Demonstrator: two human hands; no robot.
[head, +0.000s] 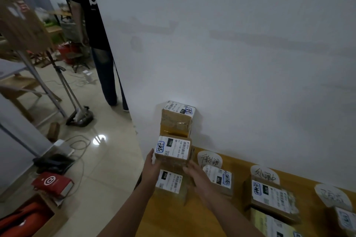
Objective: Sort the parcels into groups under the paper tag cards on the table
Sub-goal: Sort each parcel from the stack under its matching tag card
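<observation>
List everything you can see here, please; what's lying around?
table: one, yellow-brown, bottom right
held parcel: one, brown with white label, between both hands
other parcels: about six, brown, white labels, on the table
tag cards: three, white, handwritten, along the wall
red box: one, red, on the floor at left
standing person: one, dark clothes, upper left
left hand: one, against the held parcel's left side
right hand: one, at its lower right

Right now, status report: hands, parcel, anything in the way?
Left hand presses, right hand grips the 150 parcel between them. Held over lower parcel at table end. Rear parcel close behind, against wall.
</observation>
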